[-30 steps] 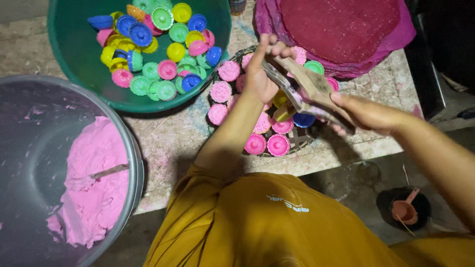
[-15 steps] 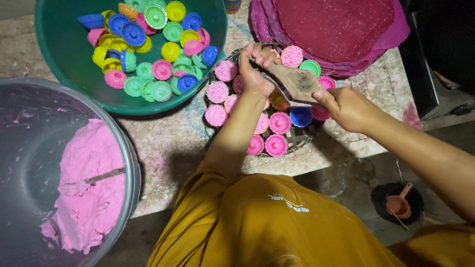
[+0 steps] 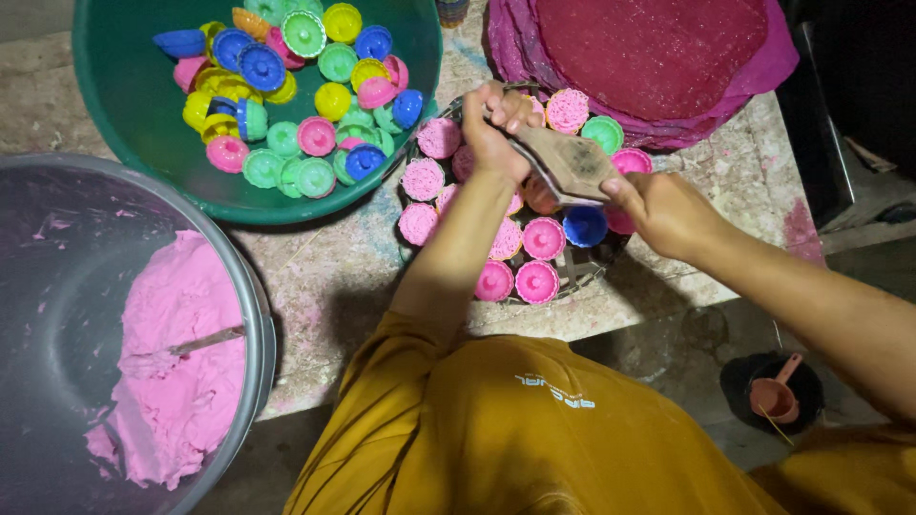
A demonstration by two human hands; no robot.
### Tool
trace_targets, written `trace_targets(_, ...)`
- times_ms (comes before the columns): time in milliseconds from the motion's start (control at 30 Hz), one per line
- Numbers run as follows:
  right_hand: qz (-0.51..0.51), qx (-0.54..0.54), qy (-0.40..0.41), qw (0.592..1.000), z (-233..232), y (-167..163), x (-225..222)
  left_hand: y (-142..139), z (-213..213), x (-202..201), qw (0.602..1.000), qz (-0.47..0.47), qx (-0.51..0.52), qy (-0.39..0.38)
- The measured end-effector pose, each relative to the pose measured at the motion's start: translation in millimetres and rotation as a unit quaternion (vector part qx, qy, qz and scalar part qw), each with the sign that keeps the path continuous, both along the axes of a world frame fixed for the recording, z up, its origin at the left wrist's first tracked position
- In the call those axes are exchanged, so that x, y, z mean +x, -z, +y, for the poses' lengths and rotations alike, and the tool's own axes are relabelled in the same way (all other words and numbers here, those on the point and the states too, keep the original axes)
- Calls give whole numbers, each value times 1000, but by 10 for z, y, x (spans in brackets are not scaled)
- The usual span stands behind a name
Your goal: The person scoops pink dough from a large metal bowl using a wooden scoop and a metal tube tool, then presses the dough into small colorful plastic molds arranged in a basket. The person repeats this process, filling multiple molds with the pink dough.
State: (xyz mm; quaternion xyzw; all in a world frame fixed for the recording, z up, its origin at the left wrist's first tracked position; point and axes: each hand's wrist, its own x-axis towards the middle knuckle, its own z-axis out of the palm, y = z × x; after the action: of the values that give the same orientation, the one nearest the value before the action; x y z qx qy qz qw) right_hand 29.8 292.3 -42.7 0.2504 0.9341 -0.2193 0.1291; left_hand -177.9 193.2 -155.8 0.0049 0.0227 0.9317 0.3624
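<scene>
My left hand (image 3: 496, 129) and my right hand (image 3: 668, 210) both grip a flat, brownish wooden scraper (image 3: 570, 162) held over a wire rack (image 3: 572, 272). The rack holds several small fluted moulds (image 3: 536, 281) filled with pink dough, plus a blue one (image 3: 584, 226) and a green one (image 3: 603, 133). My left fingers close on the scraper's far end, my right fingers on its near end. The hands hide some moulds beneath.
A green basin (image 3: 143, 133) at top left holds several empty coloured moulds. A grey metal bowl (image 3: 253, 315) at left holds pink dough (image 3: 176, 372) with a utensil stuck in it. Dark red round sheets (image 3: 658, 57) lie at top right. A small pot (image 3: 773, 391) sits on the floor.
Both hands with the scraper have shifted a little across the rack, and the scraper now lies flatter between them. The view has moved slightly.
</scene>
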Motion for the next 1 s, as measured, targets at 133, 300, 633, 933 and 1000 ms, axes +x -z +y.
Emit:
trace_targets(133, 22, 78, -20, 997, 116, -19, 8, -96, 171, 20, 1000, -19, -13, -21)
trace_targets(300, 101, 92, 2, 991, 125, 119, -29, -189, 173, -136, 999, 36, 18, 4)
trace_targets(633, 245, -104, 26, 964, 219, 262, 207, 221, -229, 202, 785, 414, -414, 204)
trace_targets(933, 451, -184, 146, 861, 148, 780, 604, 153, -887, 600, 307, 767, -563, -19)
trace_targets(1000, 496, -241, 179, 815, 45, 942, 788, 144, -996, 669, 295, 771, -562, -52)
